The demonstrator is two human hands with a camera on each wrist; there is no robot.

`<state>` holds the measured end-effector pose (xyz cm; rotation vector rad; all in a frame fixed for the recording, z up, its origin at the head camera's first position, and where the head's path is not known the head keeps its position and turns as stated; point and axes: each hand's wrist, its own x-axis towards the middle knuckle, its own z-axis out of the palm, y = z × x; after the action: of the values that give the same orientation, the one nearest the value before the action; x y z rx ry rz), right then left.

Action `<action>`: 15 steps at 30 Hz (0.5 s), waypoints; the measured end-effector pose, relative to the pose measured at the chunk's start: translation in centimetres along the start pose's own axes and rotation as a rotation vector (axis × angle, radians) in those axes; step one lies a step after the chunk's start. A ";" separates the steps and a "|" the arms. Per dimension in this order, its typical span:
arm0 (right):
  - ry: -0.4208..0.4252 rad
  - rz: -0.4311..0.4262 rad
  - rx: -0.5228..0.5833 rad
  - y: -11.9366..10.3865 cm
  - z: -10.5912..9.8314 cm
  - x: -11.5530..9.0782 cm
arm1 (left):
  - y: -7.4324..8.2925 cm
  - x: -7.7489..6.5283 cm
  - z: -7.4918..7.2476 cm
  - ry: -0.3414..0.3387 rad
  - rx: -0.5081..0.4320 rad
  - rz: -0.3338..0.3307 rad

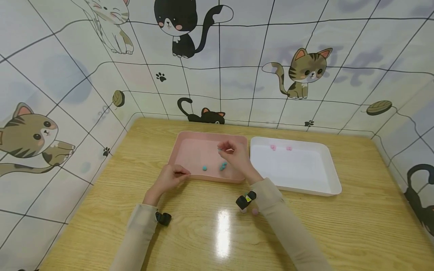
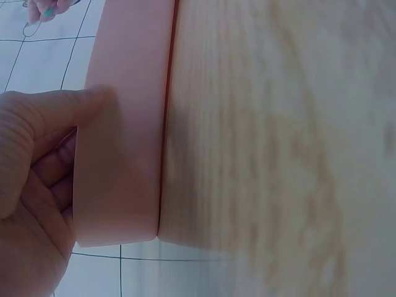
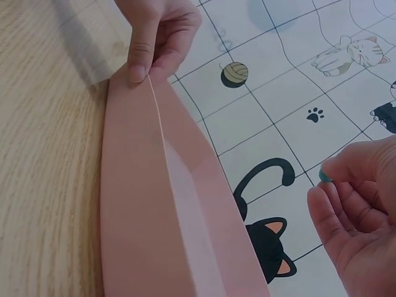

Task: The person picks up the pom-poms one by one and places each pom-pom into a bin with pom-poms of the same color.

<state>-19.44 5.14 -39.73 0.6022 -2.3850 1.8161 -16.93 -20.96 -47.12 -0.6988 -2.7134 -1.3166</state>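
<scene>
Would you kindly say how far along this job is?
Apparently done: two pink clusters in the white tray, a teal cluster in the pink tray. In hand: a teal piece, pinched by the right hand. Perhaps left: the lone teal ball nearby.

no words can be read for sure. on the left part of the wall (image 1: 237,45), near a yarn ball (image 1: 118,98), there is a pale grey mark (image 1: 103,111) that looks a bit like the number 20, but it is too faint to be sure. black paw prints (image 1: 161,77) are printed on the wall too. the little black camera (image 1: 242,202) by the right sleeve (image 1: 271,197) has a yellow label (image 1: 248,198), too tiny to read.
</scene>
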 end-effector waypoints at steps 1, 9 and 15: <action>0.002 0.002 0.006 0.5 0.1 0.3 | 0.0 0.0 0.0 0.001 0.000 0.001; 0.017 0.014 -0.001 3.1 0.6 1.9 | 0.0 0.0 0.0 0.003 0.008 -0.004; 0.034 0.039 -0.011 3.7 0.8 2.4 | -0.1 0.0 0.0 -0.002 0.003 -0.005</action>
<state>-22.81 4.55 -42.57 0.5228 -2.3996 1.8116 -17.00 -21.01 -47.15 -0.6940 -2.7200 -1.3137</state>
